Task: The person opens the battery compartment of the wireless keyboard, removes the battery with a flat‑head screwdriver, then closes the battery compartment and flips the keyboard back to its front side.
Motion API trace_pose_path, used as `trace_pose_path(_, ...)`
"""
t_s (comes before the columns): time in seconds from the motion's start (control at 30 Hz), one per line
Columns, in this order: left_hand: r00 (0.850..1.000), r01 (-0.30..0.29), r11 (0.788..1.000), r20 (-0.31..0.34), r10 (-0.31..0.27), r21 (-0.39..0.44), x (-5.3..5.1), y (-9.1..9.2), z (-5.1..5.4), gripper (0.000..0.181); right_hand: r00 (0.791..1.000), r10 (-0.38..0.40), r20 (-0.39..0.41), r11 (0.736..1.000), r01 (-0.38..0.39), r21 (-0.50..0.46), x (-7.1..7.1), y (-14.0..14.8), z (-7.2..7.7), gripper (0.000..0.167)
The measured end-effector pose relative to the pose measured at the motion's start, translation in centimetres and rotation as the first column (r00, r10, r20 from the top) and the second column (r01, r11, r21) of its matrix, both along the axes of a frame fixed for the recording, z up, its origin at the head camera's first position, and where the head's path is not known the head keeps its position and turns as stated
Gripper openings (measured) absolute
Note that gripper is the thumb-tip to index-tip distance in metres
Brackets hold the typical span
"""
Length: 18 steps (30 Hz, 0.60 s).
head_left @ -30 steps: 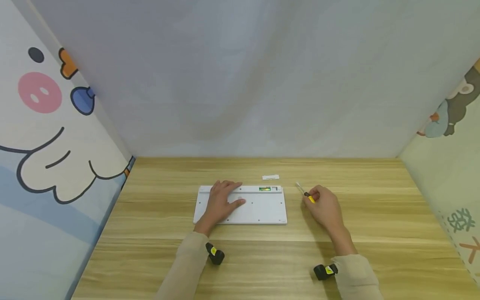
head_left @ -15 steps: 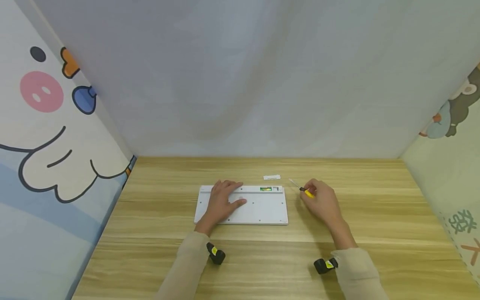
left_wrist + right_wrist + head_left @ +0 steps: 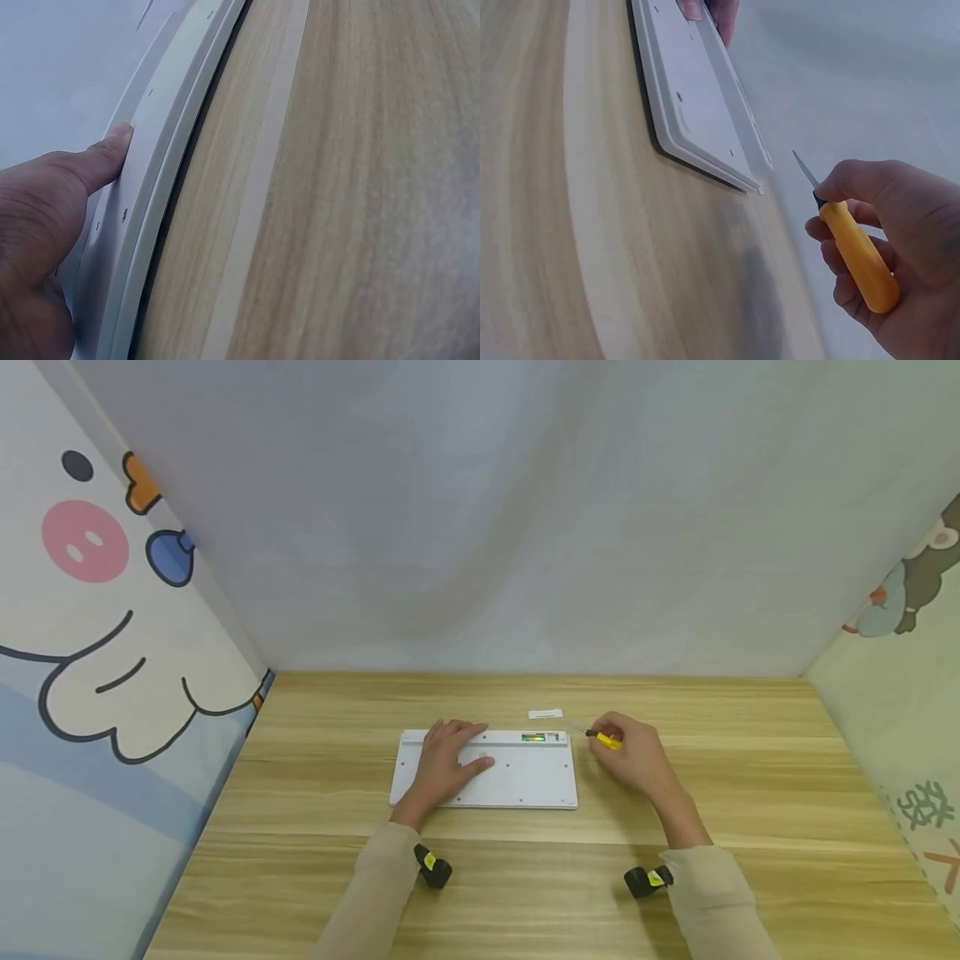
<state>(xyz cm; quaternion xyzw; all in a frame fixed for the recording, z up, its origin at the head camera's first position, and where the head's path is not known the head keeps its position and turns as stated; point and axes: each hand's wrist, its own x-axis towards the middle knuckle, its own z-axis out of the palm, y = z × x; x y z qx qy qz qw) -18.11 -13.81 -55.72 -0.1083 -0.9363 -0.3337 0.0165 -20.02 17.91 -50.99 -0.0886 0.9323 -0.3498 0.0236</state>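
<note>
Right hand [image 3: 634,758] grips yellow-handled metal screwdriver [image 3: 861,261]
Spread-fingered left hand [image 3: 441,762] partly covers flat white rectangular device [image 3: 528,783]; small white strip [image 3: 545,714] beyond.

Keyboard [image 3: 697,97]: laid on the table [image 3: 630,262], touched by the left hand [image 3: 725,16]
Screwdriver [image 3: 861,261]: gripped by its yellow handle in the right hand [image 3: 922,232]
Blade [image 3: 805,169]: held near the keyboard

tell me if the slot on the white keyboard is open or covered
Open: what looks like a green battery shows in the slot, and a white strip, perhaps its cover, lies off the keyboard.
</note>
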Motion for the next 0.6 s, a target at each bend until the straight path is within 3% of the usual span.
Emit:
trace_pose_path(0.2, 1.000, 0.003, 1.000, -0.015, -0.003, -0.003, 0.1, 0.0, -0.1, 0.059, 0.997, 0.067, -0.029, 0.997, -0.066, 0.042, -0.4, -0.4, 0.8, 0.018)
trace_pose_path(0.6, 1.000, 0.002, 1.000, -0.016, -0.002, 0.009, 0.1, 0.0, -0.1, 0.059, 0.991, 0.127, 0.040, 0.983, -0.131, 0.126, -0.9, -0.9, 1.9, 0.022)
